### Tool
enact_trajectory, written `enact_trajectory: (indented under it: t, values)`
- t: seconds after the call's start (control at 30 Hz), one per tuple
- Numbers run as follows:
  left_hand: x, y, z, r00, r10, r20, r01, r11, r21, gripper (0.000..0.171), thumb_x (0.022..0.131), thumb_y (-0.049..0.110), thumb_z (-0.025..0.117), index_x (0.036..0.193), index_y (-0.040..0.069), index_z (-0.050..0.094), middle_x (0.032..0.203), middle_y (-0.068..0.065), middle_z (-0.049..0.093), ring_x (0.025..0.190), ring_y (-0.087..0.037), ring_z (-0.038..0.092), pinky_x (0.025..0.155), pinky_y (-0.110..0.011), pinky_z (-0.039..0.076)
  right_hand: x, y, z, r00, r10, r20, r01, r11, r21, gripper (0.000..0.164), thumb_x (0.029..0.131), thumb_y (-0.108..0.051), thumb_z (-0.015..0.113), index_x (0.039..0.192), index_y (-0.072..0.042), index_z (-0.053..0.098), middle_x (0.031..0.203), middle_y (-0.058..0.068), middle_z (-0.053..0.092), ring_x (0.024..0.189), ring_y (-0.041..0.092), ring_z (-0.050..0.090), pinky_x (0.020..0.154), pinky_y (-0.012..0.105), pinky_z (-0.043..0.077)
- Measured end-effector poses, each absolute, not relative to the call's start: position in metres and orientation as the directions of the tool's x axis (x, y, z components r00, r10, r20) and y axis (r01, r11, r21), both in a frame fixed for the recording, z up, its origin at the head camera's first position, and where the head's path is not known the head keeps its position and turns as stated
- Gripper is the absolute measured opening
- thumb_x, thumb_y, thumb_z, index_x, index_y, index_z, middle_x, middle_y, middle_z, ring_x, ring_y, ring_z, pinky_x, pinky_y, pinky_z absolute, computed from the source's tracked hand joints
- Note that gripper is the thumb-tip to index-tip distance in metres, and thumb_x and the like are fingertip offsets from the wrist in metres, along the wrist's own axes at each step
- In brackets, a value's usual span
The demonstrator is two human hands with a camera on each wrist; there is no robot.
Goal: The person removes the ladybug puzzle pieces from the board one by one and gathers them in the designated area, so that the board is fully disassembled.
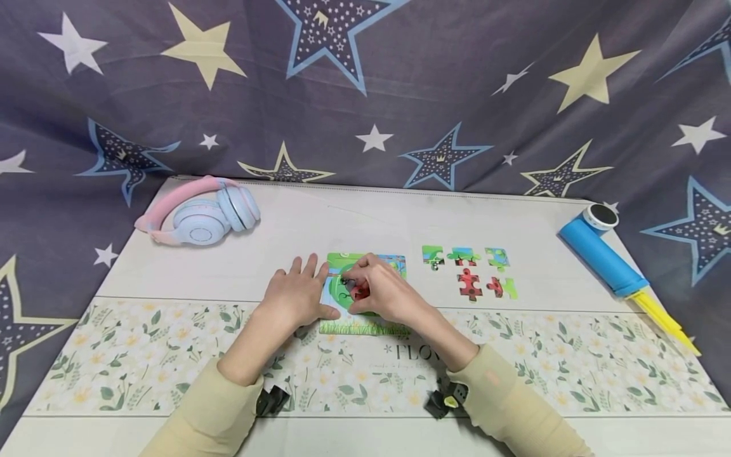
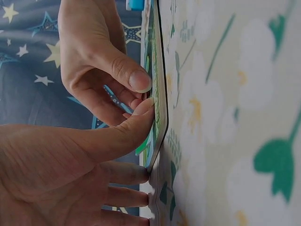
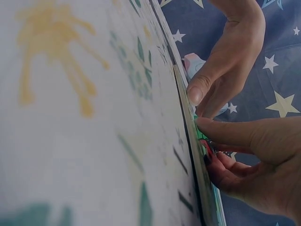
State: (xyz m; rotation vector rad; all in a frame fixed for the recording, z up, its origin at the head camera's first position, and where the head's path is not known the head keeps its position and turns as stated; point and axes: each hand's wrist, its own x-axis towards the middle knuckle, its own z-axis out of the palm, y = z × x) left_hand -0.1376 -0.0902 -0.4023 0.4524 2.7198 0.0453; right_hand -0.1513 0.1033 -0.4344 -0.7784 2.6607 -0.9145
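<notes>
A puzzle board (image 1: 337,328) with a printed grass strip along its near edge lies flat in front of me. My left hand (image 1: 297,295) rests at its left side, fingers spread on the table and thumb on the board; the left wrist view shows the thumb (image 2: 136,125) pressing near the edge. Over the board's middle, my right hand (image 1: 391,292) pinches a red and black puzzle piece (image 3: 207,147) between thumb and fingers, close against the board surface. That hand partly hides the board's picture. Several loose puzzle pieces (image 1: 470,285) lie to the right.
Pink and blue headphones (image 1: 202,222) sit at the back left. At the right edge lies a blue cylinder (image 1: 605,257) with yellow strips at its near end and a round white, dark-topped item (image 1: 601,217) at its far end. A starry curtain (image 1: 365,114) hangs behind the table.
</notes>
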Motion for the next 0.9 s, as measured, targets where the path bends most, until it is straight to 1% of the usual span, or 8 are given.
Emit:
enact_trajectory:
  t: [0.17,0.43,0.9]
  values:
    - [-0.1381,-0.0901,-0.402,-0.873,0.313,-0.374,0.298,0.95,0.097,0.094,0.092,0.056,0.071,0.161,0.003,0.033,0.169,-0.024,0.025,0.155,-0.047,0.027,0.117,-0.063,0.038,-0.1527,0.1038,-0.4348,-0.824,-0.567,-0.016,-0.432,0.645,-0.631,0.045,0.083,-0.01,0.086,0.127,-0.008,0.073,0.112,0.005,0.07,0.111,0.021,0.059,0.089,0.035,0.055]
    - [-0.1395,-0.0896,-0.4027,-0.872,0.311,-0.379,0.298,0.95,0.094,0.094,0.092,0.056,0.07,0.161,0.003,0.033,0.169,-0.024,0.024,0.155,-0.047,0.026,0.118,-0.063,0.037,-0.1526,0.1046,-0.4351,-0.828,-0.561,-0.028,-0.421,0.654,-0.629,0.048,0.087,-0.008,0.082,0.133,-0.006,0.07,0.126,0.009,0.064,0.113,0.022,0.06,0.09,0.036,0.057]
    - [-0.1382,-0.0893,-0.4015,-0.873,0.312,-0.376,0.296,0.95,0.101,0.094,0.092,0.055,0.071,0.16,0.004,0.034,0.169,-0.024,0.026,0.155,-0.047,0.028,0.117,-0.063,0.038,-0.1531,0.1046,-0.4374,-0.83,-0.558,-0.01,-0.429,0.649,-0.628,0.047,0.087,-0.009,0.082,0.132,-0.006,0.071,0.124,0.009,0.066,0.113,0.022,0.06,0.092,0.038,0.057]
